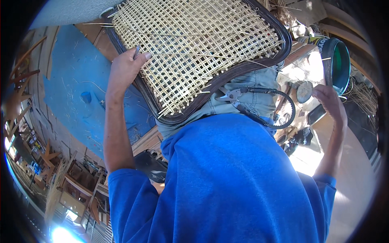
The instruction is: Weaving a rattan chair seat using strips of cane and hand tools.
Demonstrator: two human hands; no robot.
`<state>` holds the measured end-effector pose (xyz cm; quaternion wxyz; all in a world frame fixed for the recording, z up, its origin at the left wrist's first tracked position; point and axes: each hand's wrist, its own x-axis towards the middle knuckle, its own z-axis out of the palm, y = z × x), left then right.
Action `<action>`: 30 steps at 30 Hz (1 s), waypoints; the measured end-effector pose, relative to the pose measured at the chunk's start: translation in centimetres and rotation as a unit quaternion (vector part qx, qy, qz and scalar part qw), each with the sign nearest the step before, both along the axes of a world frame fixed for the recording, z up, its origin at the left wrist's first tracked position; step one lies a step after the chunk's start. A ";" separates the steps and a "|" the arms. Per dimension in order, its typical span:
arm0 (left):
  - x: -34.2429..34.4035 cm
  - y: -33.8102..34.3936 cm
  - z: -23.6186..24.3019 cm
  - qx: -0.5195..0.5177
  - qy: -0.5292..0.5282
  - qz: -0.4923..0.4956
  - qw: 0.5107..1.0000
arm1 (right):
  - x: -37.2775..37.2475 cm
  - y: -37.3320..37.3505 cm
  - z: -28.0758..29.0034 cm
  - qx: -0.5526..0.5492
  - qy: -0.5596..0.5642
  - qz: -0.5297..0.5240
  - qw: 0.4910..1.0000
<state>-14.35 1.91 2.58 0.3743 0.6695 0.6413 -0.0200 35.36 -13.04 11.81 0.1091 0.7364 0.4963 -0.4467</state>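
Note:
A woven cane panel (190,44) in a dark wooden frame (184,117) rests over my lap. My left hand (127,69) is closed at the frame's left side, with a short thin metal tool (137,51) standing up between thumb and fingers. Out to the right, my right hand (330,101) is raised with its fingers pinched together. A thin cane strand (265,65) runs from the panel's right edge toward that hand. Pliers (259,107) with black looped handles lie on my right thigh, below the frame.
A green-lined bucket (341,67) stands beyond my right hand. Near those fingertips is a round wooden piece (304,92). A blue board (77,89) lies at the left with cane scraps on it. Loose cane (360,101) lies at the far right, and wooden chair parts (79,182) stand lower left.

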 end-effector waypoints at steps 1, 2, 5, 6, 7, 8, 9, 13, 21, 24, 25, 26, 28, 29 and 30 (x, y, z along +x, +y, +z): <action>-0.1 -0.1 -0.3 -0.003 0.000 0.001 1.000 | 0.2 0.2 -0.3 -0.024 -0.002 0.003 1.000; -0.3 0.0 -0.7 0.004 -0.003 -0.001 1.000 | 0.4 0.1 -0.8 -0.026 -0.003 0.004 1.000; 0.5 0.1 -0.1 0.018 0.019 -0.012 1.000 | 1.4 -0.7 -3.8 0.030 0.037 0.062 0.997; 0.7 0.1 0.4 0.021 0.045 -0.015 0.999 | 1.0 -0.5 -3.7 0.034 0.040 0.061 0.997; 0.3 0.1 -0.1 0.046 0.020 -0.020 0.999 | 0.6 -0.3 -3.5 0.052 -0.008 0.087 0.995; 0.1 0.2 0.3 0.051 0.023 -0.023 0.998 | 0.0 -0.2 -3.2 0.068 -0.058 0.112 0.990; 0.1 0.2 0.8 0.024 0.021 -0.006 0.999 | -0.7 -1.0 -3.1 0.201 -0.091 0.098 0.970; -2.9 1.0 1.5 0.010 0.037 -0.001 0.999 | -7.5 0.7 0.9 0.487 -0.146 0.019 0.861; -6.0 3.9 -1.8 0.130 0.067 -0.018 0.989 | -16.8 -3.6 -3.1 0.260 0.086 0.134 0.952; -7.0 4.8 -2.6 0.167 0.116 0.000 0.979 | -17.7 -4.5 -3.9 0.242 -0.040 0.159 0.956; -7.4 4.8 -3.0 0.184 0.164 -0.005 0.969 | -17.9 -4.6 -3.8 0.224 -0.074 0.169 0.957; -7.9 4.9 -3.3 0.201 0.212 -0.011 0.956 | -18.1 -4.5 -3.7 0.206 -0.109 0.178 0.956; -6.5 5.0 -2.1 0.298 0.145 0.000 0.944 | -18.2 -3.9 -3.4 0.178 -0.101 0.167 0.964; -5.3 4.8 -0.8 0.391 0.082 0.021 0.916 | -18.2 -3.6 -2.9 0.156 -0.087 0.160 0.971; -3.8 4.8 0.3 0.420 0.039 0.044 0.906 | -18.6 -3.7 -2.8 0.144 -0.095 0.156 0.972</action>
